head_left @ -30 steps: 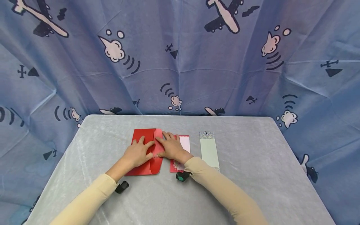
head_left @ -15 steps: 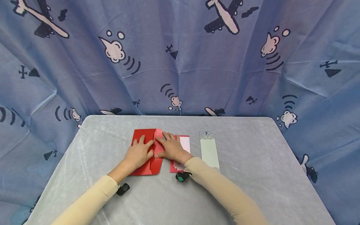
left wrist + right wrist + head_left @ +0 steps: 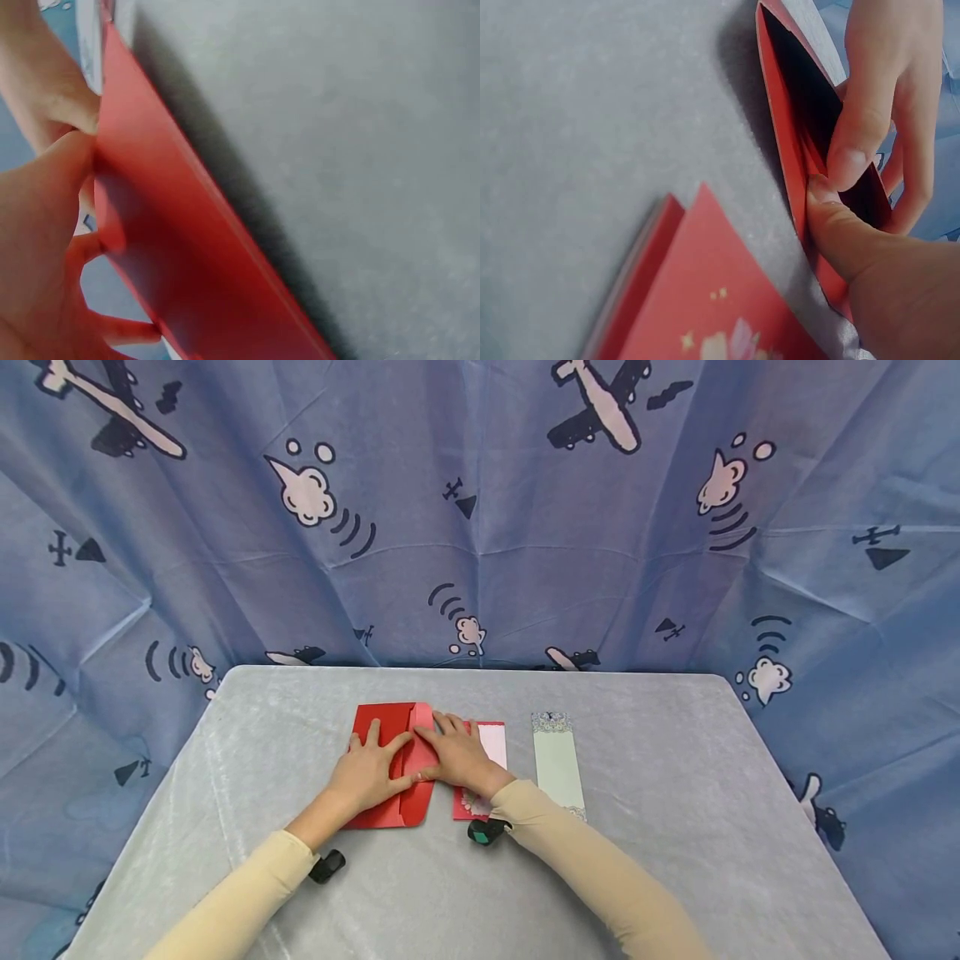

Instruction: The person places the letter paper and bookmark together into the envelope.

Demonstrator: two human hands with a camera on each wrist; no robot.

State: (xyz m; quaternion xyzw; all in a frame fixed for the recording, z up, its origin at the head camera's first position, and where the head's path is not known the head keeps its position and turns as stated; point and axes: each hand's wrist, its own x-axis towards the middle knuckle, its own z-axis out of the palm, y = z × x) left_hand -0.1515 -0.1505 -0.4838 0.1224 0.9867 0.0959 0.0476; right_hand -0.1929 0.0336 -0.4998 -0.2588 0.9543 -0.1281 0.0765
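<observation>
A red envelope [image 3: 367, 814] lies on the table, its lighter flap [image 3: 423, 718] turned to the right. My left hand [image 3: 363, 774] rests on the envelope with fingers spread, the index and thumb reaching to the flap fold. My right hand [image 3: 461, 756] touches the flap with thumb and index spread; its other fingers reach past it. In the right wrist view the envelope mouth [image 3: 791, 71] gapes, the right thumb [image 3: 844, 232] lying at it beside the left thumb [image 3: 847, 165]. A red and white card [image 3: 492, 739] with flowers lies partly under the right hand.
A pale green card [image 3: 558, 768] with patterned ends lies right of the right forearm. Black wrist cameras are worn on the left wrist [image 3: 327, 866] and right wrist [image 3: 486, 832]. The grey table [image 3: 675, 793] ends at a blue curtain [image 3: 517, 568] with airplane prints.
My left hand's fingers have shifted slightly on the envelope, and its thumb now reaches farther right toward the right thumb. My right hand stays where it was.
</observation>
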